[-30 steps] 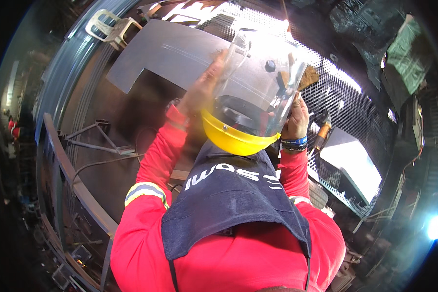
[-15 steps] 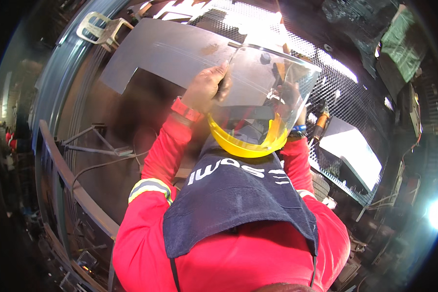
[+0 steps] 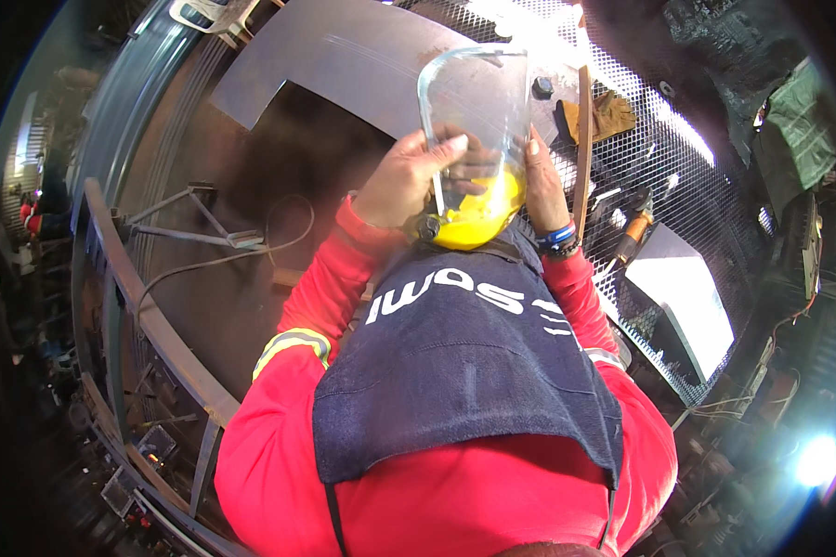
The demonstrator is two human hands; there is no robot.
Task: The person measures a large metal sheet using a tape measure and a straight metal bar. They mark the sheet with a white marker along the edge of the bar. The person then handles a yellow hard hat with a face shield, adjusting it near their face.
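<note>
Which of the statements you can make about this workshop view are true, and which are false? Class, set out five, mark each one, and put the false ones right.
1. The left hand and the right hand both hold the face shield. True.
2. The shield's yellow part is at the end farthest from the wearer's body. False: the yellow part is at the end nearest the dark apron.
3. An orange-bodied tool lies on the metal mesh. True.
4. The right hand wears a brown glove. False: both hands are bare; the brown glove lies on the mesh.
5. The sleeves are red. True.
</note>
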